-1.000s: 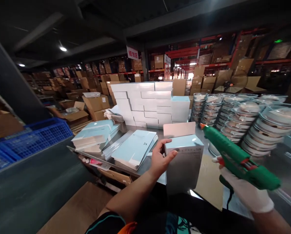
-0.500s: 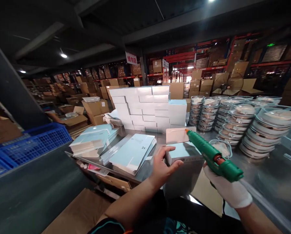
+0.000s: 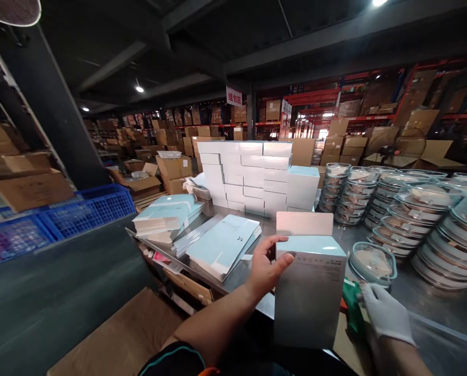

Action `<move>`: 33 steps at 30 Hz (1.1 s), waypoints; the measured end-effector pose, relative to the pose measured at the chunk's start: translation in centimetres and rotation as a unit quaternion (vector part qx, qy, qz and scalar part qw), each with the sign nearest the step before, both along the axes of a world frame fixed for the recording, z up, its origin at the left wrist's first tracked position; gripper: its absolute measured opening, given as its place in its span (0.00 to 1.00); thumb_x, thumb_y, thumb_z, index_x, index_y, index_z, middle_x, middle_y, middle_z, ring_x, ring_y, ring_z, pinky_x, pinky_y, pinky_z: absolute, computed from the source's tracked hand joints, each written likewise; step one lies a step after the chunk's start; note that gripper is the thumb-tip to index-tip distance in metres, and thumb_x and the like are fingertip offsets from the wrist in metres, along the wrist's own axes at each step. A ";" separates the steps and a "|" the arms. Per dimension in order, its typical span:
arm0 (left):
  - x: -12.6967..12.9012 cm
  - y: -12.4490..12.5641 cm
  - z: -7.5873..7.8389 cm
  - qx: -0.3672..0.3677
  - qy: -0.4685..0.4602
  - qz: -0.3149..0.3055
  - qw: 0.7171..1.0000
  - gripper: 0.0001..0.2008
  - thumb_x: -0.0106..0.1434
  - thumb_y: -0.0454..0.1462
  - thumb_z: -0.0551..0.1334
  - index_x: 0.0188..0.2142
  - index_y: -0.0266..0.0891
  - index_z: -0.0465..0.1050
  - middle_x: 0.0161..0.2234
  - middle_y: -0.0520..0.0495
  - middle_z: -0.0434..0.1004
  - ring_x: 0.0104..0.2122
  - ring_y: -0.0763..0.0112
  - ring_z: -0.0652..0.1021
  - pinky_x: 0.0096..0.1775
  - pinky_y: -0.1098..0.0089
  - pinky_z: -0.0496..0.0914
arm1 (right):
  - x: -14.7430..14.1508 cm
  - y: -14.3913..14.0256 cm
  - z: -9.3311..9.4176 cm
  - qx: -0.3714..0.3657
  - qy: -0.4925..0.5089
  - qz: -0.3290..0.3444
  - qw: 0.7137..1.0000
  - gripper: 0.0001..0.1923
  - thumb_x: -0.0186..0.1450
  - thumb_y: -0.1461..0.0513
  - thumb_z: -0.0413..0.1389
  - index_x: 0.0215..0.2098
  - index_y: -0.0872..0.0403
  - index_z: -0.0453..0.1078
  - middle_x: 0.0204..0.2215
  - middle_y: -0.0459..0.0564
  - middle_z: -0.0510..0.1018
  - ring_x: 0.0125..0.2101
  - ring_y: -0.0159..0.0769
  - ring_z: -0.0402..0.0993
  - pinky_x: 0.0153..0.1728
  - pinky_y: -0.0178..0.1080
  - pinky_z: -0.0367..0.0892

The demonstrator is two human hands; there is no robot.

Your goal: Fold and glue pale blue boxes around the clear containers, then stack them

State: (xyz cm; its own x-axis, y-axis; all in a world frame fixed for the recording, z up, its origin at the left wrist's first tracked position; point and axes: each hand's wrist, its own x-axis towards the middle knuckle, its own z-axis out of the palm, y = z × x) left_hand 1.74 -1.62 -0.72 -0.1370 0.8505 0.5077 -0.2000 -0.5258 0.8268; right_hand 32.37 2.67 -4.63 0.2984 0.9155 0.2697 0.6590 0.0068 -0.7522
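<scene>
A light-blue and white carton (image 3: 309, 292) stands upright at the near edge of the metal worktable (image 3: 444, 308), its printed front, in shadow, turned toward the person. Its blue top panel lies folded across the opening, and behind that a pale flap (image 3: 304, 223) sticks up from the rear edge. The bare left hand (image 3: 267, 266) has hold of the carton's upper left corner, partly open, with the thumb laid against the front face and the fingers spread around the left side. The right hand (image 3: 387, 313), in a white glove, is low beside the carton's right side with its fingers bent at a green hot glue gun (image 3: 352, 303); blur and overlap hide the grip, so I cannot tell how firmly it is closed. Below the gun shows a tan cardboard sheet (image 3: 340, 334), and right of the glove lies a translucent strip (image 3: 440, 326). A lidded glass container (image 3: 374, 261) sits just behind the gun, with tall stacks of similar glass containers (image 3: 417, 224) further along the table's right side. A wall of white boxes (image 3: 252, 177) rises toward the far edge. Left of the carton, a pile of flattened blue cartons (image 3: 225, 240) lies along the near edge, and another blue stack (image 3: 165, 209) sits at the left corner.
</scene>
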 end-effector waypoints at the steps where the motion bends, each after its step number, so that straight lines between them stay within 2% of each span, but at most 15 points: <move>1: 0.2 0.0 -0.2 0.000 0.005 -0.007 1.000 0.36 0.54 0.62 0.76 0.51 0.40 0.78 0.39 0.43 0.83 0.37 0.60 0.81 0.40 0.62 0.76 | -0.8 -0.4 1.1 0.044 0.045 0.013 0.998 0.22 0.59 0.41 0.57 0.33 0.48 0.79 0.33 0.57 0.86 0.40 0.59 0.85 0.43 0.55 0.78; 3: 0.7 0.0 -0.5 0.013 0.030 -0.016 0.999 0.37 0.52 0.63 0.76 0.50 0.40 0.79 0.39 0.43 0.82 0.37 0.59 0.80 0.41 0.62 0.75 | -3.2 -1.6 3.7 0.095 0.202 0.088 0.971 0.31 0.61 0.38 0.57 0.50 0.49 0.79 0.46 0.58 0.87 0.49 0.57 0.83 0.51 0.54 0.77; 5: 1.0 0.0 -0.9 0.029 0.056 -0.029 0.998 0.37 0.53 0.64 0.75 0.49 0.39 0.80 0.39 0.42 0.81 0.38 0.59 0.79 0.42 0.62 0.75 | -5.6 -2.9 6.4 0.093 0.302 0.199 0.928 0.35 0.64 0.38 0.57 0.60 0.48 0.75 0.51 0.57 0.85 0.51 0.55 0.83 0.53 0.54 0.77; 6: 1.1 0.0 -1.1 0.035 0.065 -0.038 0.997 0.37 0.54 0.64 0.75 0.49 0.39 0.80 0.40 0.41 0.80 0.39 0.58 0.79 0.43 0.61 0.75 | -6.5 -3.5 7.4 0.080 0.312 0.242 0.915 0.34 0.64 0.39 0.59 0.60 0.48 0.75 0.51 0.57 0.85 0.52 0.55 0.82 0.55 0.54 0.77; 8: 1.0 0.2 -1.6 0.051 0.074 -0.051 0.995 0.35 0.56 0.63 0.74 0.49 0.38 0.80 0.43 0.39 0.80 0.42 0.56 0.80 0.46 0.60 0.75 | -7.1 -4.2 8.5 0.065 0.271 0.278 0.919 0.29 0.63 0.42 0.62 0.55 0.49 0.79 0.48 0.56 0.86 0.53 0.55 0.81 0.57 0.53 0.76; 10: 0.9 0.5 -2.1 0.082 0.080 -0.049 0.992 0.32 0.56 0.61 0.76 0.45 0.38 0.79 0.51 0.35 0.78 0.51 0.51 0.80 0.53 0.57 0.74 | -6.4 -4.5 8.1 0.088 0.209 0.250 0.941 0.27 0.61 0.42 0.64 0.50 0.49 0.82 0.46 0.55 0.86 0.54 0.57 0.80 0.57 0.51 0.77; 12: 0.7 0.9 -2.5 0.106 0.059 -0.050 0.991 0.31 0.55 0.59 0.77 0.45 0.40 0.76 0.57 0.34 0.75 0.57 0.49 0.78 0.57 0.55 0.73 | -5.0 -4.5 6.6 0.114 0.161 0.237 0.951 0.32 0.56 0.40 0.67 0.50 0.49 0.82 0.50 0.56 0.86 0.57 0.60 0.79 0.57 0.50 0.78; 15: 0.6 1.3 -2.5 0.107 0.020 -0.066 0.992 0.35 0.56 0.60 0.77 0.52 0.43 0.72 0.53 0.37 0.79 0.51 0.55 0.81 0.53 0.56 0.76 | -3.3 -4.8 4.0 0.160 0.102 0.274 0.943 0.36 0.50 0.42 0.74 0.54 0.47 0.82 0.61 0.58 0.81 0.62 0.63 0.76 0.58 0.51 0.78; 17: 0.4 1.2 -1.8 0.125 0.070 -0.075 0.987 0.35 0.57 0.60 0.76 0.54 0.43 0.75 0.51 0.38 0.80 0.51 0.53 0.81 0.55 0.53 0.76 | -3.2 -5.5 2.9 0.200 0.065 0.298 0.931 0.28 0.57 0.48 0.73 0.54 0.44 0.83 0.66 0.55 0.77 0.65 0.58 0.74 0.61 0.51 0.76; 20: 0.0 1.1 -0.5 0.190 0.171 -0.096 0.962 0.24 0.64 0.59 0.71 0.45 0.43 0.84 0.49 0.37 0.83 0.57 0.48 0.80 0.62 0.47 0.73 | -4.0 -6.6 2.9 0.256 0.035 0.328 0.909 0.16 0.69 0.56 0.64 0.54 0.38 0.83 0.66 0.51 0.77 0.65 0.50 0.75 0.63 0.49 0.74; 23: -0.9 1.4 0.7 0.248 0.193 -0.097 0.944 0.19 0.69 0.56 0.68 0.39 0.44 0.84 0.45 0.38 0.86 0.57 0.50 0.82 0.62 0.46 0.73 | -4.7 -7.0 3.9 0.289 0.028 0.357 0.888 0.17 0.72 0.61 0.61 0.55 0.36 0.82 0.61 0.49 0.81 0.61 0.43 0.80 0.61 0.42 0.75; 25: -1.6 1.6 1.6 0.248 0.230 -0.100 0.936 0.19 0.70 0.56 0.67 0.39 0.44 0.84 0.46 0.38 0.87 0.57 0.50 0.82 0.61 0.46 0.74 | -5.0 -6.7 4.6 0.305 0.016 0.372 0.877 0.19 0.73 0.64 0.60 0.56 0.36 0.81 0.61 0.48 0.81 0.60 0.40 0.80 0.61 0.39 0.76; 28: -2.2 1.2 4.1 0.223 0.387 -0.103 0.889 0.23 0.65 0.58 0.70 0.41 0.42 0.82 0.57 0.34 0.83 0.66 0.47 0.75 0.65 0.47 0.69 | -5.8 -6.2 5.3 0.356 -0.030 0.392 0.848 0.26 0.73 0.69 0.57 0.63 0.36 0.76 0.64 0.48 0.77 0.64 0.39 0.75 0.63 0.40 0.74; 31: -1.1 -0.4 7.1 0.216 0.574 -0.079 0.785 0.28 0.63 0.55 0.74 0.52 0.39 0.78 0.65 0.31 0.76 0.69 0.44 0.71 0.68 0.48 0.65 | -6.6 -5.6 5.4 0.397 -0.094 0.410 0.816 0.37 0.74 0.70 0.55 0.76 0.36 0.60 0.70 0.50 0.71 0.69 0.41 0.69 0.68 0.45 0.70; 33: 0.0 -1.2 8.8 0.203 0.650 -0.063 0.730 0.32 0.66 0.52 0.72 0.64 0.41 0.72 0.64 0.32 0.76 0.64 0.45 0.75 0.64 0.49 0.67 | -6.1 -4.4 5.1 0.382 -0.122 0.414 0.817 0.40 0.76 0.63 0.55 0.81 0.41 0.46 0.73 0.53 0.66 0.71 0.43 0.67 0.67 0.44 0.71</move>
State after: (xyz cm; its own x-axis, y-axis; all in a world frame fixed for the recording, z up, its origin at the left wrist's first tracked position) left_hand 1.72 -2.79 8.04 0.7507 0.5587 0.3526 0.5467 -0.8250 0.1433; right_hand 26.25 -1.71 0.43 -0.4867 0.3124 0.8158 0.3203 0.9326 -0.1661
